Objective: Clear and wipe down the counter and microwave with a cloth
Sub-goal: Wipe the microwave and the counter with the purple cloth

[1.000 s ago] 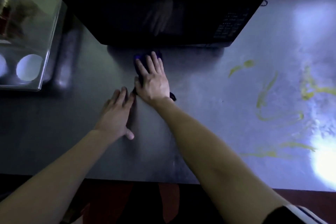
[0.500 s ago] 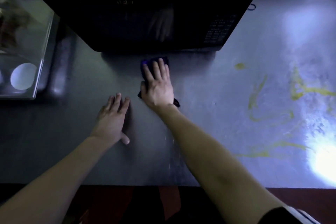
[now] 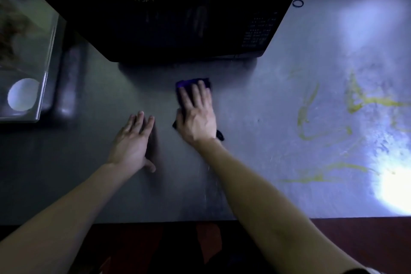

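R hand (image 3: 196, 115) flat, fingers straight, pressing purple cloth (image 3: 191, 83) on counter (image 3: 255, 122), frame centre, just below microwave (image 3: 169, 13). L hand (image 3: 133, 140) flat beside, holds nothing. Yellow smears (image 3: 315, 104) right; clear container (image 3: 24, 55) upper left.

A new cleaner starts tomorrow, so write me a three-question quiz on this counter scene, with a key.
1. True or false: the left hand lies open on the counter, apart from the cloth.
2. The cloth is: A) under the right hand, in front of the microwave; B) on top of the microwave; C) in the left hand.
3. Fill in: the yellow smears lie on the person's ____ side of the counter.
Key: 1 true; 2 A; 3 right.
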A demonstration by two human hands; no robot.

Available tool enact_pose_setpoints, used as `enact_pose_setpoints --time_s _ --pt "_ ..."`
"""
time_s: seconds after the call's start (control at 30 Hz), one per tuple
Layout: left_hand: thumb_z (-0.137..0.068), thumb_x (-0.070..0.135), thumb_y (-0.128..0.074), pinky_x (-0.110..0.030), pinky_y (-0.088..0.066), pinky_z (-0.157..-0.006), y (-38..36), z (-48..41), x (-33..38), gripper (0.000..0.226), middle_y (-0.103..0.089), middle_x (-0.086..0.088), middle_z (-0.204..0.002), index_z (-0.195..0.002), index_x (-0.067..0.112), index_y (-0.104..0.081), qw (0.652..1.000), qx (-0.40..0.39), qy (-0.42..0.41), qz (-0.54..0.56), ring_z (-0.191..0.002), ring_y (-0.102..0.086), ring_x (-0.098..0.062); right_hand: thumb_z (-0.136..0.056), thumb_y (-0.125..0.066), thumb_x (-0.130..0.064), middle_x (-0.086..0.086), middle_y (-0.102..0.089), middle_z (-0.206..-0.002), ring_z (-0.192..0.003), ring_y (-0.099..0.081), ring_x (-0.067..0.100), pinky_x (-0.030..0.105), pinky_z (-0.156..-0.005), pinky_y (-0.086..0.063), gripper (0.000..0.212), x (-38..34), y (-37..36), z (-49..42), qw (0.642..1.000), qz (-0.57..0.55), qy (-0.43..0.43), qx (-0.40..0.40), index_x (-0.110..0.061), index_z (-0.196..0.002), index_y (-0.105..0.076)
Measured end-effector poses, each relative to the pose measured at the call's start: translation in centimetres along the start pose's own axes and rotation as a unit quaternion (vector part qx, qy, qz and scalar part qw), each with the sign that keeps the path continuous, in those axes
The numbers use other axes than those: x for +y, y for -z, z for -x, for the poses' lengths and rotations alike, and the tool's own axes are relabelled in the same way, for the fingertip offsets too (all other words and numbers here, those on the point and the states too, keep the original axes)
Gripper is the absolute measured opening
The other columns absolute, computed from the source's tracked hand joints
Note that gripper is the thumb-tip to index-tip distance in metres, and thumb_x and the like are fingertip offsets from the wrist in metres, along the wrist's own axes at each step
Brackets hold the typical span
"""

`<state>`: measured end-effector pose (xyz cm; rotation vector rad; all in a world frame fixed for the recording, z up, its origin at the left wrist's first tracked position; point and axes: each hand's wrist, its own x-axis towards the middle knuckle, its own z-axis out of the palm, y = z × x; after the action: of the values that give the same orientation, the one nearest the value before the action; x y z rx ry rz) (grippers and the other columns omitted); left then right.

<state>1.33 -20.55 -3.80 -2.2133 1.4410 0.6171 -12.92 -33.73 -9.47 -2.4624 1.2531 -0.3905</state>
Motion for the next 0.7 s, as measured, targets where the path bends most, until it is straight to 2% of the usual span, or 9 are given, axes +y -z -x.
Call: enact_pose_setpoints --time_s 0.07,0.13,0.17,0.27,0.37,0.47,0.53,0.63,0.7 --pt "-0.045 0.069 -0.098 -0.044 -0.019 -0.133 0.1 0.1 0.0 0.171 0.013 -0.009 -0.179 -0.171 0.024 0.008 1.000 0.000 0.001 0.007 -0.166 0.004 -0.030 -0.096 -0.057 -0.033 0.020 -0.044 -0.162 -0.160 -0.025 0.040 0.053 -0.131 -0.016 0.066 0.3 0.8 1.2 0.994 0.001 0.095 -0.049 -0.013 -0.159 -0.048" --pt "-0.044 0.069 -0.098 -0.042 -0.019 -0.133 0.3 0.3 0.1 0.171 0.012 -0.009 -0.179 -0.171 0.024 0.007 1.000 0.002 0.002 0.006 -0.166 0.003 -0.030 -0.092 -0.062 -0.034 0.019 -0.050 -0.156 -0.152 -0.036 0.044 0.055 -0.130 -0.019 0.069 5.5 2.7 1.0 0.991 0.020 0.129 -0.034 -0.015 -0.157 -0.051" --pt "-0.044 0.069 -0.098 -0.042 -0.019 -0.133 0.3 0.4 0.1 0.171 0.012 -0.009 -0.179 -0.171 0.023 0.007 1.000 0.002 -0.001 0.006 -0.166 0.003 -0.030 -0.089 -0.064 -0.034 0.020 -0.051 -0.153 -0.149 -0.038 0.046 0.056 -0.129 -0.020 0.071 8.8 3.9 0.7 0.994 0.028 0.108 -0.010 -0.015 -0.156 -0.051" --pt "-0.045 0.069 -0.098 -0.042 -0.021 -0.132 0.4 0.4 0.3 0.170 0.012 -0.010 -0.179 -0.171 0.023 0.007 1.000 0.006 0.000 0.001 -0.166 0.002 -0.031 -0.084 -0.068 -0.032 0.019 -0.046 -0.152 -0.151 -0.033 0.045 0.056 -0.130 -0.018 0.080 16.6 7.6 0.3 0.995 0.054 -0.068 0.057 -0.013 -0.158 -0.044" --pt "-0.044 0.068 -0.099 -0.044 -0.022 -0.132 0.0 0.2 0.1 0.171 0.012 -0.010 -0.179 -0.171 0.024 0.007 1.000 0.006 0.002 0.010 -0.166 0.001 -0.031 -0.081 -0.062 -0.033 0.023 -0.042 -0.153 -0.155 -0.023 0.047 0.059 -0.132 -0.009 0.087 12.8 5.7 0.6 0.978 0.054 -0.182 0.082 -0.011 -0.161 -0.038" --pt "-0.042 0.069 -0.099 -0.043 -0.021 -0.133 0.0 0.1 0.0 0.172 0.010 -0.011 -0.179 -0.171 0.023 0.005 1.000 0.009 0.001 0.002 -0.166 0.000 -0.032 -0.080 -0.061 -0.036 0.028 -0.038 -0.159 -0.158 -0.015 0.049 0.061 -0.131 -0.008 0.091 2.2 2.2 3.3 0.996 0.027 -0.079 -0.019 -0.012 -0.164 -0.036" --pt "-0.043 0.070 -0.098 -0.042 -0.019 -0.133 0.0 0.2 0.0 0.172 0.010 -0.010 -0.179 -0.171 0.022 0.007 1.000 0.004 0.001 0.003 -0.166 0.001 -0.032 -0.079 -0.061 -0.038 0.025 -0.045 -0.152 -0.152 -0.028 0.048 0.060 -0.130 -0.013 0.091 -0.6 1.8 5.0 0.996 0.026 0.025 -0.080 -0.012 -0.163 -0.040" --pt "-0.044 0.071 -0.098 -0.041 -0.017 -0.134 0.3 0.4 0.2 0.172 0.009 -0.011 -0.179 -0.171 0.022 0.008 1.000 0.005 0.004 0.004 -0.166 0.000 -0.032 -0.077 -0.065 -0.047 0.024 -0.054 -0.138 -0.133 -0.047 0.047 0.059 -0.124 -0.026 0.090 6.6 4.7 3.7 0.996 0.052 0.060 -0.042 -0.010 -0.157 -0.049" --pt "-0.045 0.069 -0.098 -0.040 -0.017 -0.133 0.4 0.5 0.3 0.171 0.008 -0.010 -0.179 -0.171 0.022 0.007 1.000 0.004 0.005 0.008 -0.166 -0.001 -0.031 -0.079 -0.062 -0.051 0.026 -0.048 -0.144 -0.142 -0.040 0.049 0.058 -0.128 -0.021 0.091 13.5 7.4 2.9 0.995 0.083 -0.047 -0.007 -0.009 -0.157 -0.045"
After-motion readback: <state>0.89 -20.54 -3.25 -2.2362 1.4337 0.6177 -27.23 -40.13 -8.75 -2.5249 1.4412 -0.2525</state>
